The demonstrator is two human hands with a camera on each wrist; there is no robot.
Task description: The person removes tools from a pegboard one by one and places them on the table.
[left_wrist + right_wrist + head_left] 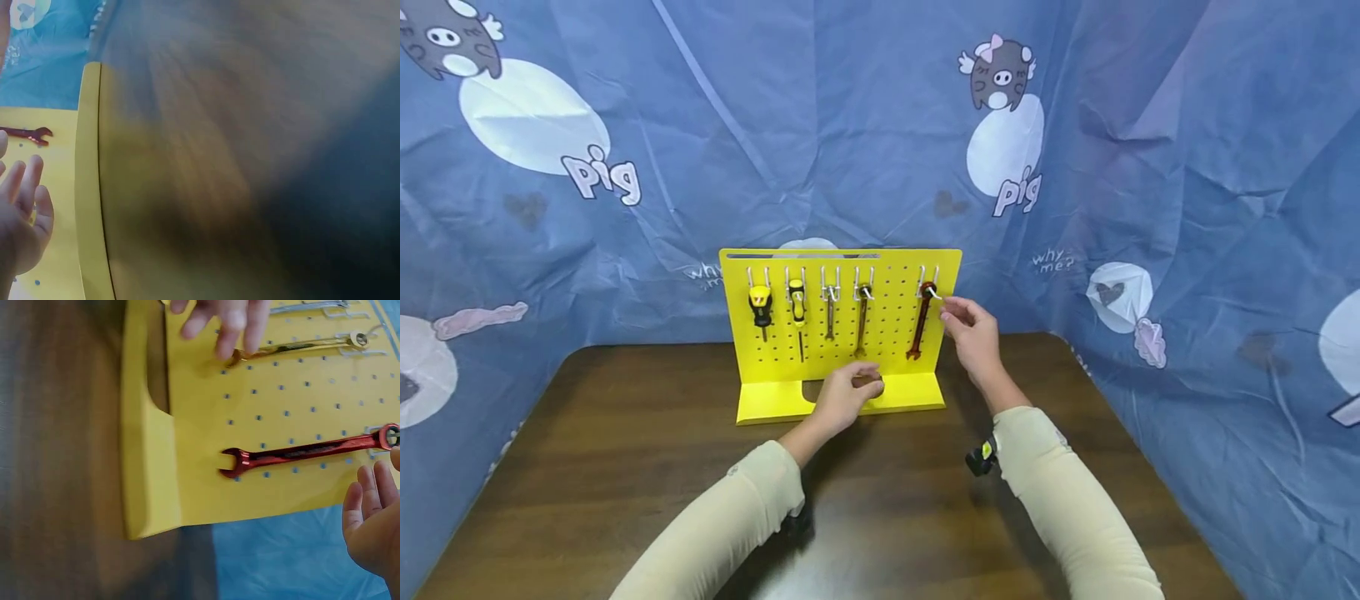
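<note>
- See red wrench (922, 321) hanging just left of released right hand (976, 337); can't confirm touch, cut off in right wrist view.
- See yellow board (887, 327) partly hidden behind loose, empty left hand (841, 398).

Your left hand (22, 234) shows at the far side of the left wrist view, cut off by the border, its fingers loosely bent and pointing right. Just to the right of the fingertips, with a gap showing, you have the forked end of a red wrench (39, 134) against a yellow board (62, 237) dotted with small holes (37, 282). A yellow ledge (89, 187) borders the board on its near side. Past the board's right edge you see blue cloth (53, 84). Nearer you, a brownish blur (206, 144) fills most of the view, too smeared to identify.
</note>
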